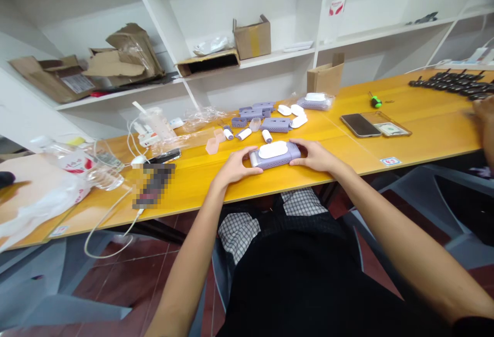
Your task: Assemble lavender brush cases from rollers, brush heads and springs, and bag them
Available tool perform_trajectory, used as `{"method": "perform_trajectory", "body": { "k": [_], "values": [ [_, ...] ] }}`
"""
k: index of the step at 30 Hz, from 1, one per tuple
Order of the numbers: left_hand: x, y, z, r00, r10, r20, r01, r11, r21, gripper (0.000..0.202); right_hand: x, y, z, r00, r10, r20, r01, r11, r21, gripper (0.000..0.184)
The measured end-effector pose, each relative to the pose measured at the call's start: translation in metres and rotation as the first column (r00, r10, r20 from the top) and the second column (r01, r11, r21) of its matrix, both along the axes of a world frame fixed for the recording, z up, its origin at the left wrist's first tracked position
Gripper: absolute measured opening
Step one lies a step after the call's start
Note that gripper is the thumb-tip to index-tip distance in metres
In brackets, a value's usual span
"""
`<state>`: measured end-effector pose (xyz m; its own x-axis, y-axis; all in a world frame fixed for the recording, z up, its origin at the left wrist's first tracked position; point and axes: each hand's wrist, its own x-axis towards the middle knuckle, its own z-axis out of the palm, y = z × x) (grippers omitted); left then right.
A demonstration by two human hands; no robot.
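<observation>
A purple plastic case (275, 161) with perforated sides lies lengthwise at the table's front edge. On its top sits a white oval piece (272, 149). My left hand (236, 167) is closed round the left end, beside a pale translucent part. The right end is between the thumb and fingers of my right hand (314, 157). Just beyond the case lie small white rollers (267, 136), similar purple shells (276, 125), white oval parts (298, 120) and clear pinkish caps (212, 145). Whether the case touches the tabletop I cannot tell.
Left on the table (189, 182) are a blurred-out dark phone, white cables and a plastic bottle (77, 162). To the right lie a phone (360, 125), a green screwdriver (375, 101) and black parts (455, 84). Another person's hand (485, 113) shows at the right edge.
</observation>
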<state>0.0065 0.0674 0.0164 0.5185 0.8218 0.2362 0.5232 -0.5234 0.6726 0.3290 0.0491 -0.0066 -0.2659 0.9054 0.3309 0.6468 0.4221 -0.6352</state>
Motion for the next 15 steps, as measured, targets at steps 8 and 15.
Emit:
{"method": "perform_trajectory", "body": {
  "k": [8, 15],
  "values": [
    [0.012, -0.005, -0.001, 0.978, 0.125, -0.168, -0.092, 0.977, 0.190, 0.079, -0.011, 0.000, -0.008, 0.962, -0.098, 0.255, 0.084, 0.994, 0.067, 0.078],
    [-0.019, 0.005, 0.003, 0.917, 0.171, -0.359, -0.160, 0.985, 0.062, 0.102, 0.015, 0.001, -0.001, 0.951, -0.039, 0.305, 0.037, 0.999, 0.012, 0.083]
  ]
}}
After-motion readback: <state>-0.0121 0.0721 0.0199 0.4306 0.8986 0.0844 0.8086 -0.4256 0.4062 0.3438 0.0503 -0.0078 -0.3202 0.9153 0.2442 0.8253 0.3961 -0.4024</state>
